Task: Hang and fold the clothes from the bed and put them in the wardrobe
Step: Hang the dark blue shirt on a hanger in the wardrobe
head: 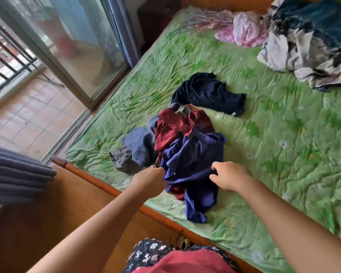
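A crumpled blue-purple garment (193, 160) lies on top of a small heap near the bed's front edge. My left hand (149, 181) grips its left edge in a fist. My right hand (228, 175) pinches its right edge with curled fingers. Under and beside it lie a dark red garment (171, 127), a slate-blue piece (140, 143) and a grey piece (122, 158). A black garment (209, 93) lies apart, further back on the green bedcover (274, 134). The wardrobe is not in view.
A pink garment (244, 29) and a pile of patterned grey, white and dark blue bedding (311, 42) lie at the bed's far end. The wooden bed frame (110, 189) runs along the front. A sliding glass door (71, 46) and a grey-blue curtain (14, 174) stand at the left.
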### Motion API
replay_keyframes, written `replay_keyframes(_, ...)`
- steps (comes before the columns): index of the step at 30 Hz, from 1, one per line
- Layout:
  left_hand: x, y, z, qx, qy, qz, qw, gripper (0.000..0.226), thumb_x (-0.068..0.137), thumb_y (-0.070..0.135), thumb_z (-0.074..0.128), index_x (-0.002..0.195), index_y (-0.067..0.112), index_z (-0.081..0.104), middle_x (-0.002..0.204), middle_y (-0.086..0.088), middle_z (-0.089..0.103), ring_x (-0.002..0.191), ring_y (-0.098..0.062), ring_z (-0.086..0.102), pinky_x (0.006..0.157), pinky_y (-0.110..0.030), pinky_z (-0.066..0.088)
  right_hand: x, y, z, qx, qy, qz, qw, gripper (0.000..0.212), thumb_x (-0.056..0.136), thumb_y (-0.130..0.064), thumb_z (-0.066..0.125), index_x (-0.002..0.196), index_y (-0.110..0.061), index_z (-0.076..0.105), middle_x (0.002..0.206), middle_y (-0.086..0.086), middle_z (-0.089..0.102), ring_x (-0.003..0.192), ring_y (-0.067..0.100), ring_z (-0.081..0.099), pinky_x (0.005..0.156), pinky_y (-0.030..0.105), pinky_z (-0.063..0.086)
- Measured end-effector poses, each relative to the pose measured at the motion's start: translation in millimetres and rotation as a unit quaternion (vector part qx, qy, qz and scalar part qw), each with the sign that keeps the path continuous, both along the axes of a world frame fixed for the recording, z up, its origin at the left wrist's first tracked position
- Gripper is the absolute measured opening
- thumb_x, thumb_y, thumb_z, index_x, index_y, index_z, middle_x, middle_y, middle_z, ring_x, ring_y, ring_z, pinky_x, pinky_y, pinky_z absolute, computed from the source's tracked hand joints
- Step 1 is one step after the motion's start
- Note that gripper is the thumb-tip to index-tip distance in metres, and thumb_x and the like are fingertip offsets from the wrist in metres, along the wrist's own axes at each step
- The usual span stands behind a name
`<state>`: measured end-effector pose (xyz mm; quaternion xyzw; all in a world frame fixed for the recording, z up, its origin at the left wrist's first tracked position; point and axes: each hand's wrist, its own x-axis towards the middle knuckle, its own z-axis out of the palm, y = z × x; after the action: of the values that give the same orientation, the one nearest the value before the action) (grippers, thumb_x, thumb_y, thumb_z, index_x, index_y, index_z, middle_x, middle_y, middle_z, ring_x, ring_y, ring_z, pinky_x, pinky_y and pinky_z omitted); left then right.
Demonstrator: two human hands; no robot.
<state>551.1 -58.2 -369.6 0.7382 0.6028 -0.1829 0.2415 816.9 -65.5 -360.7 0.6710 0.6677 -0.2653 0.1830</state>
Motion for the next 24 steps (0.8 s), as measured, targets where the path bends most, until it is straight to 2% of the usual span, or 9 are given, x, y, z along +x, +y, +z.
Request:
replay_keyframes(3, 5.6, 20.1, -4.4, 0.002, 0.014, 0.0, 1.0, 0.022, 0.093, 0.035, 0.049, 0.106, 0.023, 0.062, 0.11, 0.001, 0.058, 0.099, -0.026, 0.062, 0.081, -0.037, 0.053, 10.9, 17.7, -9.2, -0.006, 0.006, -0.016, 1.0, 0.035, 0.097, -0.046, 0.044, 0.125, -0.028, 0.053, 0.124, 0.001, 0.064, 0.11, 0.028, 0.061, 0.077, 0.035, 0.041)
replay_keyframes(7, 12.5, 51.6, -19.0, -0.014, 0.009, -0.024, 1.0, 0.01, 0.093, 0.03, 0.047, 0.09, 0.022, 0.053, 0.107, -0.001, 0.057, 0.088, -0.024, 0.06, 0.076, -0.038, 0.054, 13.9, 42.6, -25.9, -0.026, 0.002, -0.034, 0.999, 0.036, 0.097, -0.046, 0.043, 0.126, -0.028, 0.053, 0.126, 0.0, 0.062, 0.112, 0.028, 0.061, 0.081, 0.036, 0.043)
replay_keyframes(9, 20.1, 70.5, -26.1, -0.023, 0.016, -0.037, 0.999, 0.015, 0.094, 0.03, 0.049, 0.102, 0.02, 0.057, 0.108, 0.0, 0.052, 0.09, -0.025, 0.06, 0.071, -0.036, 0.05, 11.0, 55.6, -35.5, -0.038, 0.003, -0.042, 0.998, 0.037, 0.099, -0.045, 0.044, 0.129, -0.027, 0.052, 0.129, 0.001, 0.061, 0.115, 0.029, 0.06, 0.083, 0.037, 0.043)
replay_keyframes(12, 37.9, 103.6, -39.9, -0.022, 0.002, -0.068, 0.997, 0.026, 0.094, 0.03, 0.051, 0.115, 0.017, 0.058, 0.116, -0.003, 0.051, 0.099, -0.029, 0.061, 0.077, -0.039, 0.052, 8.0, 79.5, -54.7, -0.032, 0.008, -0.065, 0.997, 0.034, 0.099, -0.041, 0.046, 0.128, -0.024, 0.052, 0.128, 0.004, 0.06, 0.115, 0.031, 0.059, 0.079, 0.035, 0.039)
replay_keyframes(15, 59.9, 138.6, -63.5, -0.026, -0.024, -0.094, 0.995, 0.03, 0.093, 0.03, 0.052, 0.119, 0.018, 0.058, 0.118, -0.004, 0.05, 0.102, -0.031, 0.06, 0.08, -0.044, 0.053, 10.4, 102.7, -81.5, -0.021, 0.013, -0.101, 0.995, 0.034, 0.098, -0.037, 0.048, 0.128, -0.021, 0.053, 0.125, 0.008, 0.059, 0.114, 0.033, 0.059, 0.08, 0.037, 0.041)
replay_keyframes(18, 84.0, 171.4, -91.2, -0.025, -0.03, -0.13, 0.991, 0.028, 0.094, 0.03, 0.051, 0.119, 0.017, 0.057, 0.118, -0.005, 0.048, 0.102, -0.031, 0.057, 0.074, -0.043, 0.05, 18.4, 123.9, -111.7, -0.026, 0.017, -0.127, 0.991, 0.036, 0.098, -0.034, 0.052, 0.129, -0.017, 0.051, 0.124, 0.011, 0.058, 0.114, 0.036, 0.059, 0.084, 0.039, 0.045)
replay_keyframes(22, 109.0, 215.3, -136.3, -0.03, -0.037, -0.157, 0.987, 0.029, 0.093, 0.026, 0.051, 0.12, 0.017, 0.056, 0.122, -0.006, 0.044, 0.101, -0.034, 0.059, 0.076, -0.046, 0.051, 36.1, 154.7, -157.1, -0.041, 0.03, -0.17, 0.984, 0.03, 0.096, -0.026, 0.053, 0.122, -0.012, 0.046, 0.121, 0.019, 0.06, 0.109, 0.039, 0.06, 0.077, 0.038, 0.042)
replay_keyframes(24, 116.3, 232.1, -159.6, -0.025, -0.046, -0.164, 0.985, 0.032, 0.093, 0.018, 0.051, 0.124, 0.015, 0.053, 0.125, -0.007, 0.044, 0.101, -0.036, 0.061, 0.079, -0.05, 0.053, 41.6, 172.4, -177.0, -0.045, 0.048, -0.198, 0.978, 0.039, 0.096, -0.024, 0.053, 0.132, -0.012, 0.042, 0.123, 0.022, 0.06, 0.109, 0.04, 0.061, 0.078, 0.039, 0.045)
